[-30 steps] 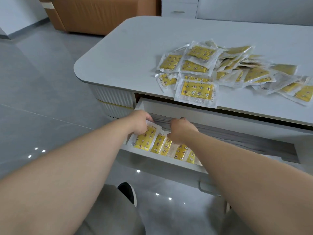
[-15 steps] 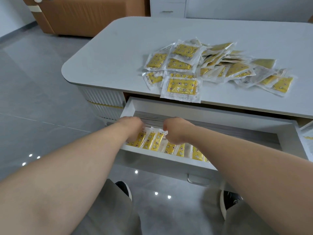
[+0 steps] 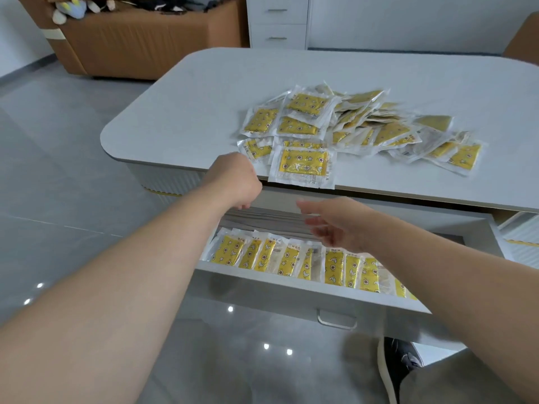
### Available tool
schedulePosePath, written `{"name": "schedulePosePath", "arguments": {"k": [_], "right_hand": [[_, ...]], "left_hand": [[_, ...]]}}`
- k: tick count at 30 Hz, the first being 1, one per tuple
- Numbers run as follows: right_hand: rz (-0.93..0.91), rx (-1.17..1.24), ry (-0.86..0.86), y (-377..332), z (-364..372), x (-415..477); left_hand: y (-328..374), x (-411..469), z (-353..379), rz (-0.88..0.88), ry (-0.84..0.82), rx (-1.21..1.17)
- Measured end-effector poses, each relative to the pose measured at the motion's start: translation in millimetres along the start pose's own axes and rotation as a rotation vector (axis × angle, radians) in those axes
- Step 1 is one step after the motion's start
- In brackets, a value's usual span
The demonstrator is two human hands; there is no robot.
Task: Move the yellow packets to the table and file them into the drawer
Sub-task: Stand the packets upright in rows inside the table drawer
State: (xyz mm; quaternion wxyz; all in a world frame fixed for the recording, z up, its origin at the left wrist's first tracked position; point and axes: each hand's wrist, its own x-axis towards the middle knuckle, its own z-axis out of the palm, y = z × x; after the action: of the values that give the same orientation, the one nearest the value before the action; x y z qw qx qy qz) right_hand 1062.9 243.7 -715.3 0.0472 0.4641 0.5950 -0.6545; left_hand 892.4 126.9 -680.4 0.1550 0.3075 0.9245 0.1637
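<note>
A loose heap of yellow packets [image 3: 344,123] in clear wrappers lies on the white table [image 3: 204,106]. One packet [image 3: 303,166] sits nearest, overhanging the table's front edge. Below, the open white drawer [image 3: 291,290] holds a row of several yellow packets [image 3: 291,258] standing on edge. My left hand [image 3: 236,182] hovers above the drawer's back left corner, close to the table edge, fingers curled down and holding nothing that I can see. My right hand [image 3: 335,223] floats over the drawer's middle with fingers spread and empty.
A brown sofa [image 3: 140,39] with toys stands at the back left, a white cabinet [image 3: 277,21] behind the table. Grey folded cloth [image 3: 262,218] lies in the drawer's back. A dark shoe [image 3: 402,363] is on the glossy grey floor under the drawer.
Both hands have lifted out of the drawer, leaving the filed packets in their row. The left hand rose toward the table edge; the right hand opened above the drawer.
</note>
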Motion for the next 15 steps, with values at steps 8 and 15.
{"name": "schedulePosePath", "arguments": {"k": [8, 15], "right_hand": [[0.087, 0.463, 0.047, -25.3, 5.6, -1.6], [-0.232, 0.239, 0.308, -33.0, -6.5, -15.2]], "left_hand": [[24.0, 2.5, 8.0, 0.196, 0.281, 0.004], [31.3, 1.3, 9.4, 0.373, 0.247, 0.012]]}}
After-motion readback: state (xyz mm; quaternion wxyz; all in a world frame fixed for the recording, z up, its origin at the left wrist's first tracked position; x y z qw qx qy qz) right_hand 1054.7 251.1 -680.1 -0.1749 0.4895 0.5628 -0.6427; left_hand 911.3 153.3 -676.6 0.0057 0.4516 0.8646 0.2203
